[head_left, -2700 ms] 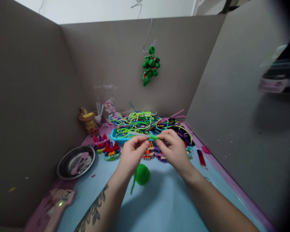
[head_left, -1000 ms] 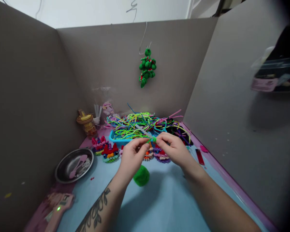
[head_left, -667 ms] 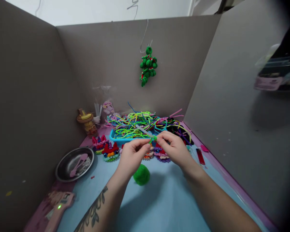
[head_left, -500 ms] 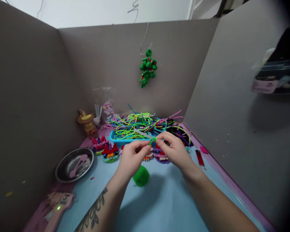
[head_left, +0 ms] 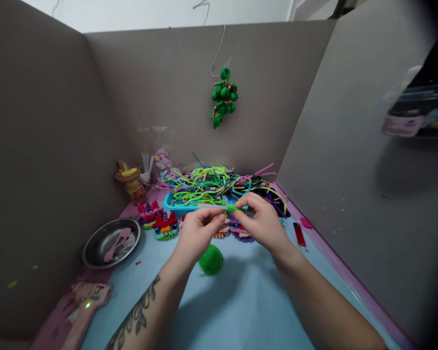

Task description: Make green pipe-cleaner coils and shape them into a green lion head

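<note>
My left hand (head_left: 197, 231) is closed in a pinch at the near side of a small bright green fuzzy strip (head_left: 231, 208), which looks like pipe cleaner. From the strip a thin white stick (head_left: 212, 206) points left, lying just over my left fingertips. My right hand (head_left: 261, 221) pinches the strip's other side between thumb and fingers. Both hands are raised over the table, close together. Below them a round green fuzzy ball (head_left: 210, 260) rests on the blue table cover (head_left: 241, 311).
Behind my hands, a blue tray (head_left: 171, 208) overflows with coloured pipe cleaners (head_left: 211, 182). Several fuzzy figures (head_left: 165, 226) stand before it. At left are a metal bowl (head_left: 95, 243) holding a pink scoop and a pink glue-gun-like tool (head_left: 89, 311). A green ornament (head_left: 224, 99) hangs ahead.
The white stick has swung from slanting up-left to nearly level. Both hands still pinch the green piece, and the view has shifted slightly.
</note>
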The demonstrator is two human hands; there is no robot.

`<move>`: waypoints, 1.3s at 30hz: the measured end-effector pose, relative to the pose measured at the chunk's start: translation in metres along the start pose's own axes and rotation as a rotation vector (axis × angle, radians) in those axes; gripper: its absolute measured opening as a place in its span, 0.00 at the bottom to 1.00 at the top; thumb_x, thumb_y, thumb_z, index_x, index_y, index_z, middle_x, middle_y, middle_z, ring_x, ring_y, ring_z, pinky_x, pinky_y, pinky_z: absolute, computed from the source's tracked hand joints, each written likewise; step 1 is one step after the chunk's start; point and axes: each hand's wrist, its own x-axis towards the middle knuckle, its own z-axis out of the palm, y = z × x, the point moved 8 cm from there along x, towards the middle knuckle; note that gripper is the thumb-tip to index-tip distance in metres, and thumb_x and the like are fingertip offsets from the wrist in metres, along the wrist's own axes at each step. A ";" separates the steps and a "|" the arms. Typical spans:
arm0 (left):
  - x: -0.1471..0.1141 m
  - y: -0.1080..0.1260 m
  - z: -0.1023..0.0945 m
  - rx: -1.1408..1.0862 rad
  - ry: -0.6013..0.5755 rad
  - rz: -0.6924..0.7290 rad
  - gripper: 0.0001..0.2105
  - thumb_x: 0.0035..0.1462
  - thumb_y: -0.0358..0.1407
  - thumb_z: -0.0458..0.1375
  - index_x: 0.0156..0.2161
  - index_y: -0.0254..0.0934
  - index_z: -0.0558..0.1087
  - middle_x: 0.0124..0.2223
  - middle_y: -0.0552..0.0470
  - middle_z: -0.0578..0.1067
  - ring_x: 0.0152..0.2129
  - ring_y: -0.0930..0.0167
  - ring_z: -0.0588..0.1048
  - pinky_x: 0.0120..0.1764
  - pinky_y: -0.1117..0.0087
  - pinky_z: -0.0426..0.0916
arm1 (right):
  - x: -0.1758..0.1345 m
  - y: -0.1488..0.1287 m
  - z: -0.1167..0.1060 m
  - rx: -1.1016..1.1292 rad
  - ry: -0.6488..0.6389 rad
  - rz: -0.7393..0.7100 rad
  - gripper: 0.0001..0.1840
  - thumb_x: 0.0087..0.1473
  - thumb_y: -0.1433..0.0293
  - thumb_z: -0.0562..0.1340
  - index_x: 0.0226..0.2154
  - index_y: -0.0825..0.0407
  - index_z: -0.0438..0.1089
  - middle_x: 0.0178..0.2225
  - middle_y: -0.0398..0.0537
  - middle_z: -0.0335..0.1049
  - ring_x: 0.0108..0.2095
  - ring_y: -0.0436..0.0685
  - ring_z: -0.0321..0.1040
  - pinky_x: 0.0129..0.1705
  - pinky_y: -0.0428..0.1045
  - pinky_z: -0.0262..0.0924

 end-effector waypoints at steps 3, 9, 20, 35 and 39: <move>0.000 -0.001 0.000 0.008 -0.005 0.001 0.10 0.44 0.36 0.65 0.34 0.33 0.79 0.23 0.53 0.75 0.19 0.75 0.70 0.23 0.74 0.65 | 0.000 0.001 0.001 0.002 0.009 0.010 0.06 0.47 0.74 0.63 0.22 0.51 0.66 0.26 0.43 0.65 0.30 0.53 0.64 0.33 0.47 0.57; 0.001 -0.002 -0.002 0.047 0.017 0.053 0.09 0.46 0.37 0.63 0.33 0.34 0.78 0.24 0.53 0.75 0.20 0.74 0.70 0.24 0.74 0.64 | -0.003 0.002 0.005 -0.014 0.002 0.050 0.09 0.43 0.76 0.62 0.19 0.51 0.61 0.22 0.40 0.60 0.25 0.50 0.59 0.26 0.45 0.52; 0.007 -0.009 -0.012 0.105 0.111 0.119 0.14 0.49 0.44 0.62 0.28 0.32 0.74 0.22 0.56 0.71 0.18 0.77 0.65 0.24 0.75 0.61 | -0.017 -0.014 0.015 -0.207 0.049 -0.118 0.09 0.50 0.76 0.59 0.24 0.49 0.59 0.27 0.44 0.61 0.31 0.54 0.61 0.32 0.48 0.55; 0.010 -0.002 -0.023 0.059 0.164 0.248 0.08 0.54 0.38 0.58 0.35 0.35 0.73 0.29 0.54 0.71 0.26 0.73 0.68 0.32 0.74 0.64 | -0.012 -0.016 0.015 -0.125 -0.070 -0.095 0.08 0.55 0.69 0.60 0.40 0.50 0.69 0.35 0.49 0.72 0.37 0.57 0.69 0.39 0.51 0.62; 0.010 0.002 -0.021 0.087 0.151 0.295 0.06 0.55 0.35 0.56 0.34 0.35 0.73 0.31 0.52 0.72 0.29 0.72 0.70 0.34 0.73 0.65 | -0.013 -0.017 0.015 -0.153 -0.066 -0.106 0.08 0.56 0.68 0.60 0.40 0.50 0.70 0.36 0.50 0.73 0.38 0.59 0.69 0.41 0.52 0.62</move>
